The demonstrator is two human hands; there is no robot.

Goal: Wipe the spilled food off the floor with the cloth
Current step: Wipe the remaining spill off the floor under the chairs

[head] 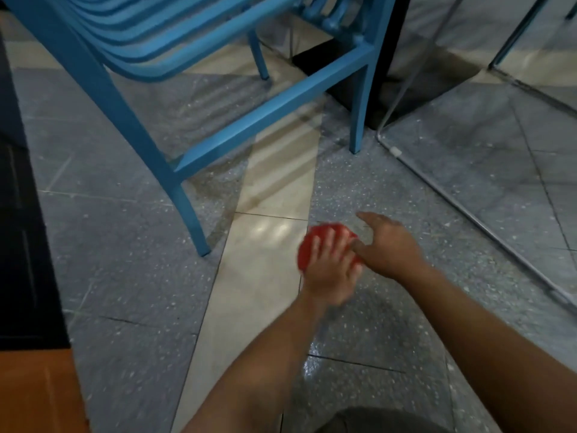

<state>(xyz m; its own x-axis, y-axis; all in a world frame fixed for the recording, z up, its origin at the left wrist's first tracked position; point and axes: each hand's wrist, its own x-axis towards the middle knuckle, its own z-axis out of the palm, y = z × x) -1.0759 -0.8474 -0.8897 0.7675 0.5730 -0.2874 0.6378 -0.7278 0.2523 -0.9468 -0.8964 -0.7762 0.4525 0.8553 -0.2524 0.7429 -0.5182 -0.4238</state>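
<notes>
Pressing on the red cloth (307, 249), the left hand (331, 273) is blurred, with its fingers spread flat rather than curled. The cloth lies on the floor (125, 276) right of the blue chair (265, 112) — the right hand (390, 246) is loose-fingered just beside it, holding nothing.

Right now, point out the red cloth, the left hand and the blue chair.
red cloth (306, 253), head view, bare left edge
left hand (331, 278), head view, back of hand
blue chair (190, 217), head view, nearest leg

A single head-worn view looks forward and steeply down at the floor (406, 170). The left hand (327, 273) and right hand (390, 248) are close, with a chair (131, 142) beyond them.
</notes>
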